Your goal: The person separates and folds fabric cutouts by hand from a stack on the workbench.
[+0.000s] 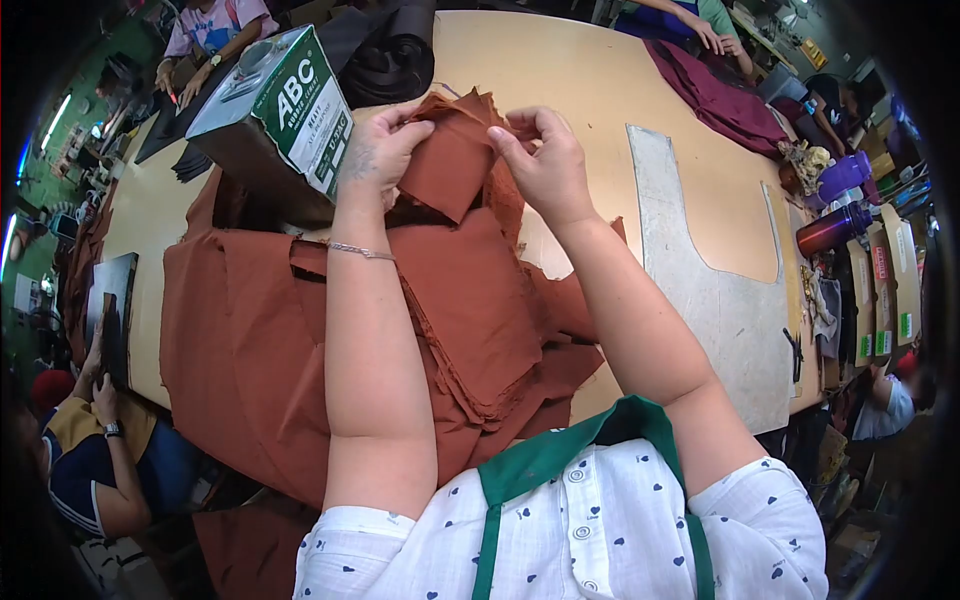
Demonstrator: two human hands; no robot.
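Here, the left hand (378,158) pinches rust-brown cloth pieces (448,168); the right hand (550,165) is at their edge, its grasp I cannot tell. Left of this grip stands a can (308,125).

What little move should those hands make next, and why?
Perhaps the right hand should straighten the top edge of the raised rust-coloured cloth: that edge looks ragged and uneven, the left hand holds the cloth's other side, and the right is close by.
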